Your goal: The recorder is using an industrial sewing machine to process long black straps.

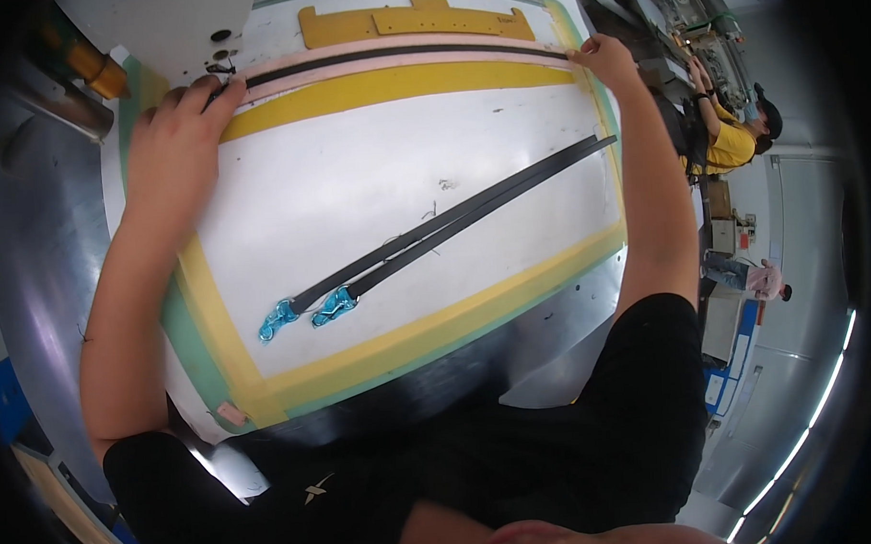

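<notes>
A long narrow black strap (399, 55) lies stretched over a pale pink strip (299, 82) near the far side of the white work board (355, 160). At its left end my left hand (176, 128) has its fingers curled down on it, and a small dark piece shows by the fingertips. The thumb and forefinger of my right hand (606, 60) pinch the strap's right end. Nearer to me, two more black straps (453, 214) lie slanting side by side, each ending in a fitting wrapped in blue film (279, 321).
A flat ochre template (417, 21) lies beyond the strap, and a yellow bar (410, 81) runs along its near side. Yellow tape (437, 325) borders the board. A metal post (75, 102) stands at the left. A person in yellow (729, 147) works at the right.
</notes>
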The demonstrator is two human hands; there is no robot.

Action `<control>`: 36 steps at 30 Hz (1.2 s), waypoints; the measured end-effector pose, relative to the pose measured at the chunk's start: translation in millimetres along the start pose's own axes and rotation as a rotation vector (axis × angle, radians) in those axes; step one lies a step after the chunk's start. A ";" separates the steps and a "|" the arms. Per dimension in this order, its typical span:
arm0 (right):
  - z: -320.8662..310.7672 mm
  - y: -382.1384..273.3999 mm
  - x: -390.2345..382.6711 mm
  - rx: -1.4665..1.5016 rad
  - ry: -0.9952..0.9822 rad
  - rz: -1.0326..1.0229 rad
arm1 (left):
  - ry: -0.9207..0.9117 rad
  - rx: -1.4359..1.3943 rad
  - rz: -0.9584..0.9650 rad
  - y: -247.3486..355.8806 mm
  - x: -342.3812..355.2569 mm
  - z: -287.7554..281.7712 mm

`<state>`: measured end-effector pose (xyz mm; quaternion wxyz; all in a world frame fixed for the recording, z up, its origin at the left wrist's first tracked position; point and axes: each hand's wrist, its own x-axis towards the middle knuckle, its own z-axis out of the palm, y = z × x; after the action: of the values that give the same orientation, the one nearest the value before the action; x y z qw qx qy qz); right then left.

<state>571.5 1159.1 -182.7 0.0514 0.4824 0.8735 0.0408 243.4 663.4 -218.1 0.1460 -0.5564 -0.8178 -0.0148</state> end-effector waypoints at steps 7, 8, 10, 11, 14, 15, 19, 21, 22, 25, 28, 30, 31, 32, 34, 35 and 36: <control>29.7 -33.2 -71.4 0.265 0.359 -0.061 | 0.015 -0.028 0.031 0.4 1.6 1.3; 32.3 -35.5 -71.5 0.271 0.355 -0.062 | 0.029 -0.027 0.031 -0.6 0.2 1.7; 36.1 -37.0 -71.8 0.247 0.420 -0.132 | 0.042 -0.024 0.035 -1.2 0.4 1.9; 38.3 -35.7 -71.2 0.252 0.417 -0.133 | 0.044 -0.029 0.038 -0.9 1.0 2.0; 46.1 -34.6 -66.0 0.249 0.453 -0.170 | 0.053 -0.031 0.040 -1.8 -0.2 4.6; 48.4 -36.1 -67.6 0.229 0.479 -0.133 | 0.069 -0.038 0.048 -2.0 0.3 5.5; 49.3 -31.8 -70.8 0.201 0.475 -0.119 | 0.050 -0.030 0.021 3.0 2.4 3.3; 48.0 -32.2 -69.5 0.209 0.454 -0.121 | 0.170 -0.001 0.054 2.2 1.8 6.9; 48.0 -30.3 -68.6 0.207 0.454 -0.143 | 0.162 0.006 0.057 2.4 2.1 5.8; 46.8 -29.5 -65.8 0.213 0.455 -0.181 | 0.149 0.008 0.056 1.9 2.7 0.6; 49.9 -30.5 -65.4 0.247 0.465 -0.210 | 0.123 0.001 0.044 -0.6 3.9 0.2; 53.2 -35.9 -67.3 0.223 0.424 -0.133 | 0.107 -0.130 0.031 -5.2 4.5 6.9; 54.0 -37.6 -69.6 0.241 0.427 -0.128 | 0.105 -0.113 0.039 -7.3 5.5 11.4; 53.4 -38.3 -71.3 0.216 0.446 -0.120 | 0.137 -0.230 0.008 -9.6 6.8 16.2; 55.0 -36.1 -72.4 0.190 0.456 -0.113 | 0.156 -0.331 -0.012 -14.0 8.0 17.0; 54.5 -33.9 -70.8 0.193 0.456 -0.122 | 0.163 -0.328 -0.012 -14.1 8.9 16.0; 53.2 -30.3 -68.2 0.192 0.459 -0.131 | 0.172 -0.329 -0.013 -12.9 10.5 14.8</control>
<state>589.1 1086.3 -235.7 -0.1916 0.4056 0.8916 0.0625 224.8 670.7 -227.8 0.1222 -0.5643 -0.7924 -0.1969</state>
